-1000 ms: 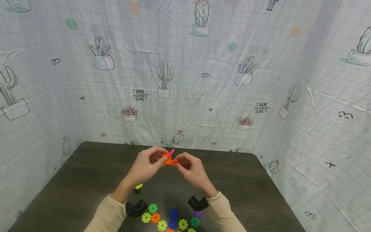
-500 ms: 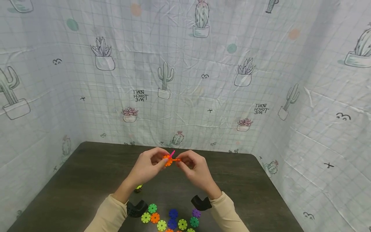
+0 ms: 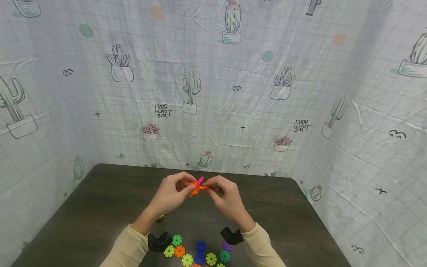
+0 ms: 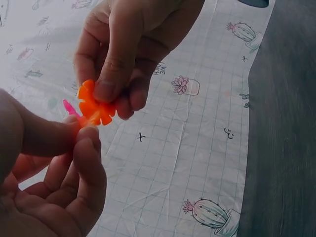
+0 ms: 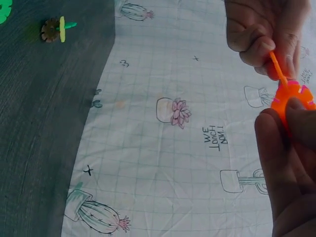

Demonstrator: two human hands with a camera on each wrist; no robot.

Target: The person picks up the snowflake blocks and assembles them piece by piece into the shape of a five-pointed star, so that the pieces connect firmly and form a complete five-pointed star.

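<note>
In the head view my left hand (image 3: 171,193) pinches an orange notched disc (image 3: 194,190) between thumb and fingers. A pink notched disc (image 3: 200,181) stands up beside it, tilted. From the right, my right hand (image 3: 224,193) pinches a second orange disc (image 3: 203,187), seen edge-on and meeting the first. The left wrist view shows this second orange disc (image 4: 94,106) face-on under the right thumb, with a bit of the pink disc (image 4: 70,107) behind. Fingers cover part of the joint. In the right wrist view the two orange discs (image 5: 291,96) touch at right angles.
Several loose notched discs (image 3: 179,251), green, yellow, orange, blue and purple, lie at the near side of the dark table (image 3: 273,215). A small joined piece (image 5: 61,29), brown, yellow and green, sits left of them. A cactus-print cloth (image 3: 213,92) surrounds the table.
The right hand shifts slightly right, then back inward a little, and its orange disc turns edge-on. The left hand turns slightly with its disc and the pink one, staying near the same place.
</note>
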